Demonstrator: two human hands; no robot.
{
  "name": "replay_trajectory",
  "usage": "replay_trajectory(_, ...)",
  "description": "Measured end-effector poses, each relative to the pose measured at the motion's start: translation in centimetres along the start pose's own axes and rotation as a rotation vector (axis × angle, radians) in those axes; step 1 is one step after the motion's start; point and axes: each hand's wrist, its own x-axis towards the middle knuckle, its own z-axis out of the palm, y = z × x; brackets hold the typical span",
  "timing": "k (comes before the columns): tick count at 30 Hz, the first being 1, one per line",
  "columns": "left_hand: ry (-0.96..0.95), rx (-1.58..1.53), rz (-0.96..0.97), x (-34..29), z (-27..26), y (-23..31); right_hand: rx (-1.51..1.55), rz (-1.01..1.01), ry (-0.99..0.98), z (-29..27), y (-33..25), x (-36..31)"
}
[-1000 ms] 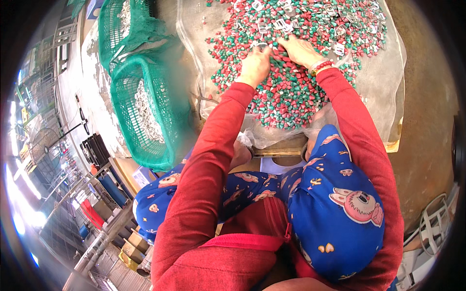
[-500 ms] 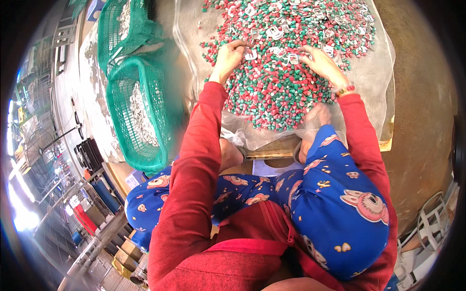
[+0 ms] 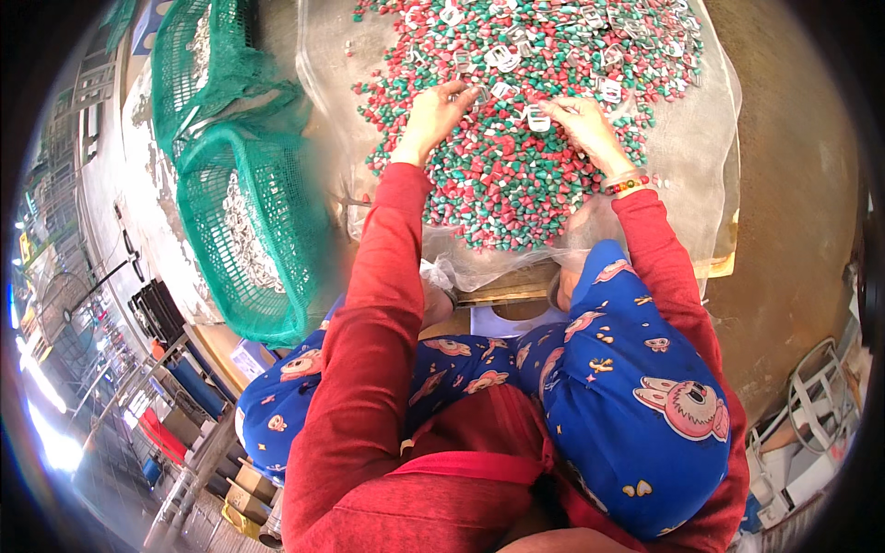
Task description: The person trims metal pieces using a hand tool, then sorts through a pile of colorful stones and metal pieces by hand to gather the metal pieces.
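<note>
A broad heap of small red, pink, green and white polishing stones (image 3: 502, 198) lies spread on a pale mesh sheet (image 3: 332, 111). Silvery metal buckles (image 3: 502, 58) are scattered among the stones, thickest at the far side. At the heap's middle, my left hand (image 3: 437, 118) pinches a greyish buckle (image 3: 481, 95) at its fingertips, partly hidden by the fingers. To its right, my right hand (image 3: 586, 131), with a beaded bracelet at the wrist, holds a bright buckle (image 3: 536, 119) between thumb and fingers, just above the stones.
Two green baskets lined with netting stand at the left; the nearer basket (image 3: 207, 212) and the farther basket (image 3: 166, 101) both contain silvery pieces. My knees, in blue patterned trousers (image 3: 636, 369), flank the sheet's near edge. A white frame-like object (image 3: 816, 396) stands at the lower right.
My right hand has moved left and slightly nearer, and now has a buckle at its fingertips. My left hand has shifted slightly, closing on a buckle. The whole view has tilted slightly.
</note>
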Motion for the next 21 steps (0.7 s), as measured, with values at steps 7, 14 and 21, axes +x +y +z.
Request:
replay_trajectory(7, -0.201, -1.057, -0.091, -2.0, -0.7, 2.7, 0.078, -0.017, 0.092, -0.5, -0.2, 0.3)
replay_trajectory(14, -0.376, -2.043, -0.016, -3.7, 1.5, 2.8, 0.872, 0.000, -0.058, -2.3, -1.4, 0.1)
replay_trajectory(21, -0.232, -2.066, -0.347, -7.6, 4.5, 5.8, -0.198, -0.373, -0.157, 0.7, -11.1, -4.1)
